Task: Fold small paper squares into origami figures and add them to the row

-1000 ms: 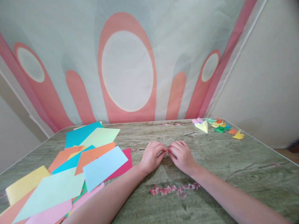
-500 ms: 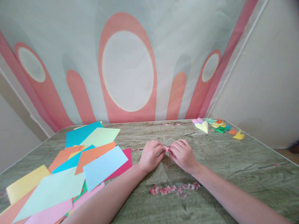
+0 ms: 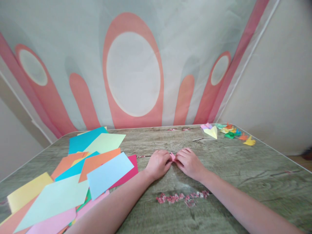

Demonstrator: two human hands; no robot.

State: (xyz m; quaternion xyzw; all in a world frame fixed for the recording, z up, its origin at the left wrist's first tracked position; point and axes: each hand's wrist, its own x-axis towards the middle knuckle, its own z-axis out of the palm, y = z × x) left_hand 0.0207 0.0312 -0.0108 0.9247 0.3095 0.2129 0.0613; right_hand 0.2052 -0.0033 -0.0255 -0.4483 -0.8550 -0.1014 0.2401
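Observation:
A small folded piece of pink paper (image 3: 173,157) is pinched between my two hands over the middle of the table. My left hand (image 3: 159,164) grips its left side, fingers curled and closed. On the other side my right hand (image 3: 188,163) holds it between thumb and fingers, also closed. A pointed pink tip shows in the gap between the hands; the rest of the paper is hidden by my fingers.
Loose coloured sheets, among them a light blue sheet (image 3: 109,175) and a pale green sheet (image 3: 53,200), overlap on the left. A pale yellow paper plane (image 3: 211,132) and several small folded papers, including a yellow one (image 3: 249,141), lie at the back right of the wood-patterned table (image 3: 243,195).
Both hands have lowered slightly toward the table with the pink paper. More of it now shows between the fingers, with a tip pointing up.

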